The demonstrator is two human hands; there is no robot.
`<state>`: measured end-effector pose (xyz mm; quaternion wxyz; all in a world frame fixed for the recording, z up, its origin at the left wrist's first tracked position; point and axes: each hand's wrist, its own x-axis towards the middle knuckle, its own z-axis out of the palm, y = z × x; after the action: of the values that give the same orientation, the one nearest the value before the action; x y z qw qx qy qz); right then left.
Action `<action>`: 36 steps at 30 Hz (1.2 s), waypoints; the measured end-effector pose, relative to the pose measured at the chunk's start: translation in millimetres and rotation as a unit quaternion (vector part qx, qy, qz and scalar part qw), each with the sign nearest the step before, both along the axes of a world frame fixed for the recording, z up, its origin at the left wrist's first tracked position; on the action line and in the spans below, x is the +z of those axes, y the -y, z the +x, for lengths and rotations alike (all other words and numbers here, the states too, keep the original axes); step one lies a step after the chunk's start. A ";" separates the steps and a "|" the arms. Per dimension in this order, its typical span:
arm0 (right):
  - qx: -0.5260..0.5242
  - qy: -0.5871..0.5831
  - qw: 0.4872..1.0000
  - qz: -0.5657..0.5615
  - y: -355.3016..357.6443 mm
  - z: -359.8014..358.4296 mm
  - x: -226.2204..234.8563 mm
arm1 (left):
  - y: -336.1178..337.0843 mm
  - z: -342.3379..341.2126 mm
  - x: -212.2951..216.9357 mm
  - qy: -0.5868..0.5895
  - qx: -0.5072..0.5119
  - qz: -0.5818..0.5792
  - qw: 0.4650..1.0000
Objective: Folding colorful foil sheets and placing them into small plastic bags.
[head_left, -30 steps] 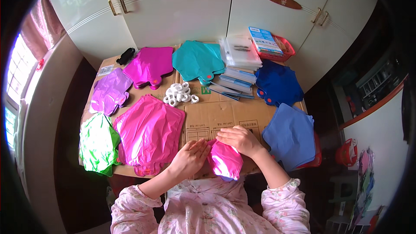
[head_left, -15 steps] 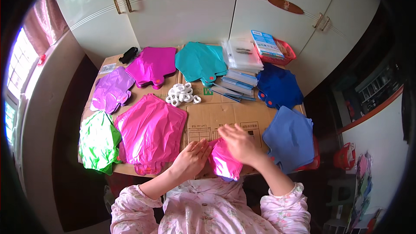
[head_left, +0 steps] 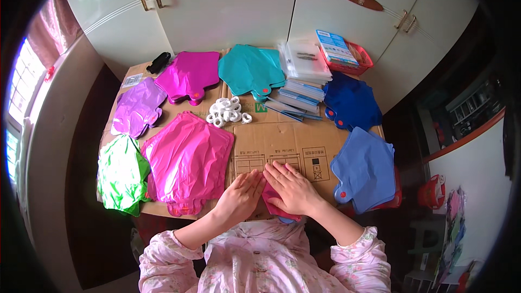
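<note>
A folded shiny pink foil sheet, seemingly a deflated balloon (head_left: 268, 199), lies on the cardboard at the near edge, mostly covered by my hands. My right hand (head_left: 292, 189) presses flat on top of it, fingers stretched. Along its left side rests my left hand (head_left: 239, 194), palm down with the fingers extended, fingertips close to the right hand's. To the left lies a stack of larger pink foil balloons (head_left: 187, 157), flat and creased. Beyond my hands sits a heap of small white rings (head_left: 223, 111).
Flat foil stacks ring the cardboard (head_left: 277, 138): green (head_left: 124, 173), lilac (head_left: 138, 106), magenta (head_left: 190, 73), teal (head_left: 249, 70), dark blue (head_left: 353, 100) and light blue (head_left: 364, 168). Clear plastic sleeves (head_left: 305, 62) and a red basket (head_left: 361, 65) stand at the back right.
My right hand has come down from above the folded pink foil and now lies flat on it, covering most of it. My left hand has barely moved.
</note>
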<state>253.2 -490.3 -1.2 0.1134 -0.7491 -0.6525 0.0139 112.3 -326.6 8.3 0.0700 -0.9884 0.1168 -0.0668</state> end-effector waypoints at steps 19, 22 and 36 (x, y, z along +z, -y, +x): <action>0.006 0.005 1.000 -0.019 17.6 -14.6 -7.1 | 30.6 -45.9 -23.9 0.093 -0.108 -0.129 0.981; -0.008 -0.012 0.999 -0.032 24.3 -26.6 -7.2 | 40.2 -46.8 -31.1 0.156 -0.108 -0.166 0.968; -0.125 -0.440 0.854 0.246 49.2 -27.4 27.3 | 10.0 -28.5 17.7 0.030 0.186 -0.668 0.720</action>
<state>225.8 -539.5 26.1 0.5704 -0.6873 -0.4176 0.1669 83.8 -336.6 26.0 -0.5940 -0.7781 -0.1467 -0.1423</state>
